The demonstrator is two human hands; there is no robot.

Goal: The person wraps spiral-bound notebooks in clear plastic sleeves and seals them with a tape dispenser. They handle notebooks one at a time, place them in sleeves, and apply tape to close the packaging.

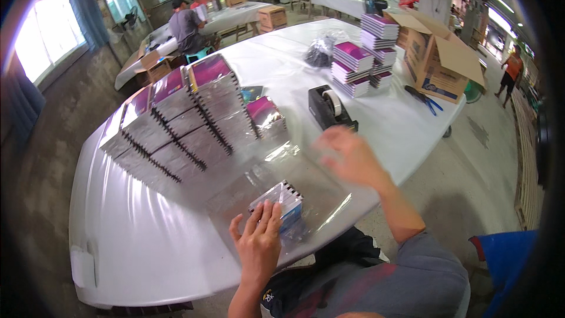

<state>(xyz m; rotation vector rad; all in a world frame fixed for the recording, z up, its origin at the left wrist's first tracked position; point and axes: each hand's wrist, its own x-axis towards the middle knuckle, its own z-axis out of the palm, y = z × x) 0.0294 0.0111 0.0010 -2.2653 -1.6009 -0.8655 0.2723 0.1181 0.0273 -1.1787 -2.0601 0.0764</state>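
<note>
The left hand (259, 244) presses flat, fingers spread and gripping nothing, on a wrapped spiral notebook pack (281, 205) at the near tabletop (147, 229) edge; the pack is probably light, stiff and film-slick, best held by its edges, while the blurred right hand (350, 156) hovers open.

Daylight blows out the window (44, 35) at upper left, glare streaks the white table (147, 224), the right hand (350, 156) blurs, edges curve dark.
</note>
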